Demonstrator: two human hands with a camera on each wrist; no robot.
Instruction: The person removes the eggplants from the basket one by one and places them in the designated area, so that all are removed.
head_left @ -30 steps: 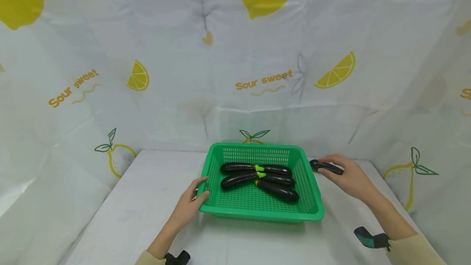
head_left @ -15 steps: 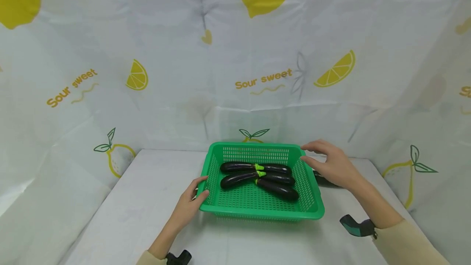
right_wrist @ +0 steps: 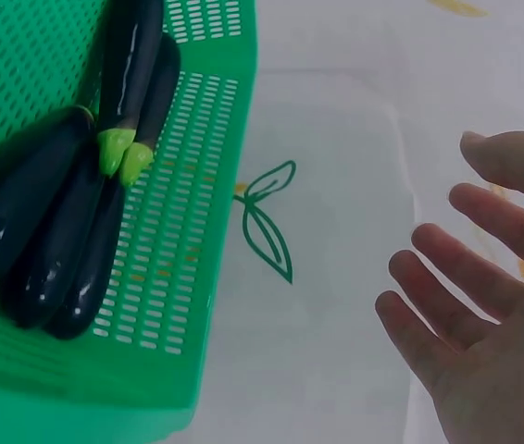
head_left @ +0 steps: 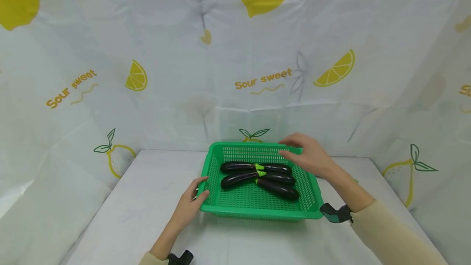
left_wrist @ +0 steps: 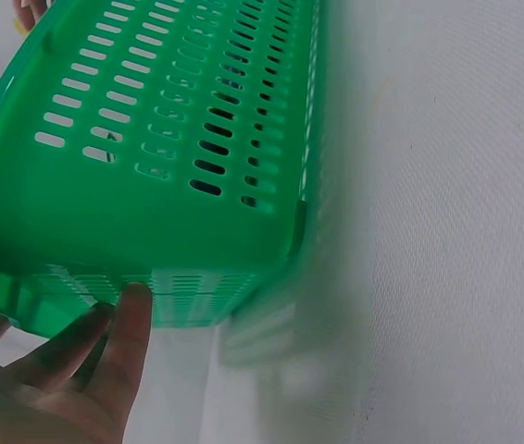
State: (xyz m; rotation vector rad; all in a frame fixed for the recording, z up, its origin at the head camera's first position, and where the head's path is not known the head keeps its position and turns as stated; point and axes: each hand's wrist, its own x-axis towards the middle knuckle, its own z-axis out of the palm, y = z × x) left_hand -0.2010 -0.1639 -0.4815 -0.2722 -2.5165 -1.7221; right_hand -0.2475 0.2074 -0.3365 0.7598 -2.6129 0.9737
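Note:
A green perforated plastic basket (head_left: 263, 215) stands on the white table, with several glossy dark purple eggplants (head_left: 277, 190) lying inside, their green stem ends together in the middle. At its left end my left hand (head_left: 189, 203) holds the rim; in the left wrist view the fingers (left_wrist: 125, 342) lie against the outer end wall. Over the basket's back right corner is my right hand (head_left: 310, 154), fingers spread and nothing in them. The right wrist view shows that hand's fingers apart from the basket. Another eggplant right of the basket is mostly hidden behind the right forearm.
A white sheet (head_left: 176, 122) printed with lemons and lettering hangs behind and beside the white table (head_left: 147, 199). Both wrists carry a dark strapped mount (head_left: 336, 213).
My right hand has let go of the eggplant right of the basket, risen and moved left over the back right corner. The left hand stays at the rim.

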